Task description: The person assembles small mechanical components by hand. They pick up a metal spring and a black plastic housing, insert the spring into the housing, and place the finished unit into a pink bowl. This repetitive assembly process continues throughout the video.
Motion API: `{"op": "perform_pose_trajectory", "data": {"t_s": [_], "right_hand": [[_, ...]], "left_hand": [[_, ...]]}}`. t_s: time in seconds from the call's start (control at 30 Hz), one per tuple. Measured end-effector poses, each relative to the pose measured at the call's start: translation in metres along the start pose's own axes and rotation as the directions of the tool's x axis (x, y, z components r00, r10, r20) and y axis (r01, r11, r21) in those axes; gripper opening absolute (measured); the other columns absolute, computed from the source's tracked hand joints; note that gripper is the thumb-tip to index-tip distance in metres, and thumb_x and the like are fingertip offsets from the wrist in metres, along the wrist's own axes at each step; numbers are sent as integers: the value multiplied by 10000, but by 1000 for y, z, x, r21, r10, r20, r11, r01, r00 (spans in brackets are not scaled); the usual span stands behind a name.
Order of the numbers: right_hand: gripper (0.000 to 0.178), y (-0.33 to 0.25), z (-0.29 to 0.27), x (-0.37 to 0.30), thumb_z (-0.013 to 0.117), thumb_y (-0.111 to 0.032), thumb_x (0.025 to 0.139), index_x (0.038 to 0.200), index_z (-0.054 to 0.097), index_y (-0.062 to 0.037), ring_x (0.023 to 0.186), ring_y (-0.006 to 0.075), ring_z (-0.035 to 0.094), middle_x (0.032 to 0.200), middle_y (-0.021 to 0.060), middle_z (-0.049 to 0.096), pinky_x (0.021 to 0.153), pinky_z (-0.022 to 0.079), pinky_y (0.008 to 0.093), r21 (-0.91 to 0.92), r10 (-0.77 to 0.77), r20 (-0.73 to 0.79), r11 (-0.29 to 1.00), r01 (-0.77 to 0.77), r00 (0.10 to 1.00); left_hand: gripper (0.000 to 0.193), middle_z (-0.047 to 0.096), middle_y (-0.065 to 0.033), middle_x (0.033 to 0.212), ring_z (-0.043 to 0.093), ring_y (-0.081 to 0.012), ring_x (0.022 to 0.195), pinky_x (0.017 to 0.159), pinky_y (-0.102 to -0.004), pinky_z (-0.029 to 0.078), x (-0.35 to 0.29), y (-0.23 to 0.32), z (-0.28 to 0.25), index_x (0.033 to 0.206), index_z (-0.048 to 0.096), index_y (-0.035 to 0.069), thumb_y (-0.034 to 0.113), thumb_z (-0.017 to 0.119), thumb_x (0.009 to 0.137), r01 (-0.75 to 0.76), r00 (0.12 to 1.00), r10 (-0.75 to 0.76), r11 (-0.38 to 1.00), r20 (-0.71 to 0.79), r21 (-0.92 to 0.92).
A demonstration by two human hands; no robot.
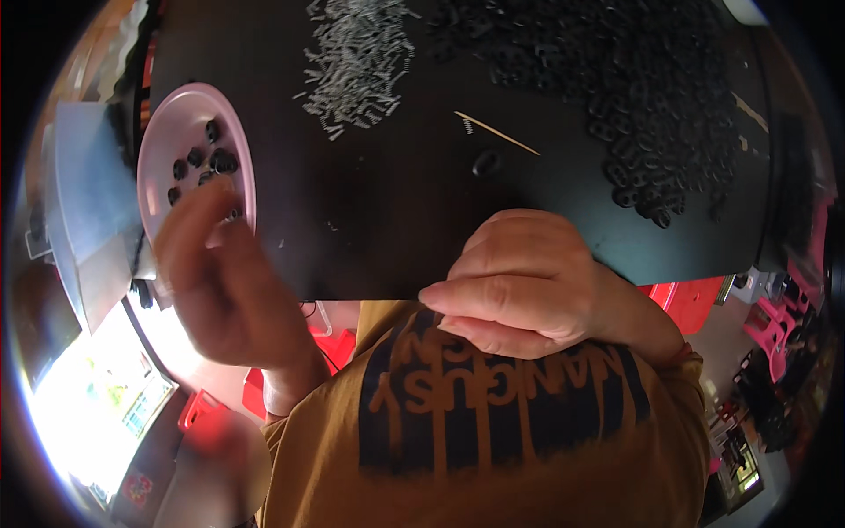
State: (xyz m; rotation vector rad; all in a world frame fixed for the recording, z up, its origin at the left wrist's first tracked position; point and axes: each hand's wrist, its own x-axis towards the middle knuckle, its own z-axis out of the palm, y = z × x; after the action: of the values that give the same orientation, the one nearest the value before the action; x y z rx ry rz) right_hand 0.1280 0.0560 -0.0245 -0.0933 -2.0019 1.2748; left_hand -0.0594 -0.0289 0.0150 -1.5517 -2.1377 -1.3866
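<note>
My left hand (224,282) reaches over the near rim of a pink oval bowl (244,132) at the left. Motion smears its fingers, so whether they hold anything is unclear. Several small black pieces (194,157) lie in the bowl. At the table's near edge my right hand (524,286) is closed, fingers curled and thumb pressed in; anything inside is hidden. Beyond it rest a single black oval piece (486,163), a small metal spring (468,126) and a thin wooden stick (497,133).
A heap of small metal springs (356,66) spreads over the far middle of the dark table (370,211). A big pile of black oval pieces (634,123) covers the far right. Red and pink plastic stools (775,330) stand on the floor beyond the table.
</note>
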Motion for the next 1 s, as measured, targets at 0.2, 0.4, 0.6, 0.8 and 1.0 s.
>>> {"op": "perform_pose_trajectory", "data": {"t_s": [0.2,0.4,0.6,0.8,1.0], "right_hand": [[162,-1,-1,-5,690,-126,685,784,585,-53,509,173,513,610,27,517,447,402,294,-39,-17,-21,999,16,1000],[132,-3,-4,-6,654,-132,710,753,596,-21,519,185,525,608,51,522,463,424,299,-70,-43,-10,997,43,999],[141,-6,-11,-7,577,-125,763,717,597,6,549,193,549,590,63,526,492,450,308,-63,-17,44,998,20,999],[149,-8,-14,-10,551,-106,772,675,572,4,537,189,539,580,59,522,499,448,312,-28,28,116,999,-25,993],[99,-5,-11,-14,603,-97,744,758,575,-3,526,153,490,590,23,453,459,407,278,-54,36,139,998,-29,990]], "left_hand": [[162,588,-82,871,555,-226,801,759,-321,399,30,34,58,877,618,27,7,606,717,-313,799,312,946,515,-88],[146,579,-62,835,544,-230,799,790,-332,379,42,39,94,874,625,51,63,626,729,-408,709,339,912,618,-33],[162,584,-58,835,543,-232,806,791,-323,380,38,38,107,883,629,59,80,639,722,-414,673,335,910,660,-40],[171,592,-60,841,539,-223,816,795,-320,381,39,38,109,886,631,62,72,645,716,-385,694,296,923,657,-9],[169,593,-56,842,538,-224,815,799,-320,379,41,45,111,879,631,62,78,653,711,-387,681,295,922,670,-13]]}}
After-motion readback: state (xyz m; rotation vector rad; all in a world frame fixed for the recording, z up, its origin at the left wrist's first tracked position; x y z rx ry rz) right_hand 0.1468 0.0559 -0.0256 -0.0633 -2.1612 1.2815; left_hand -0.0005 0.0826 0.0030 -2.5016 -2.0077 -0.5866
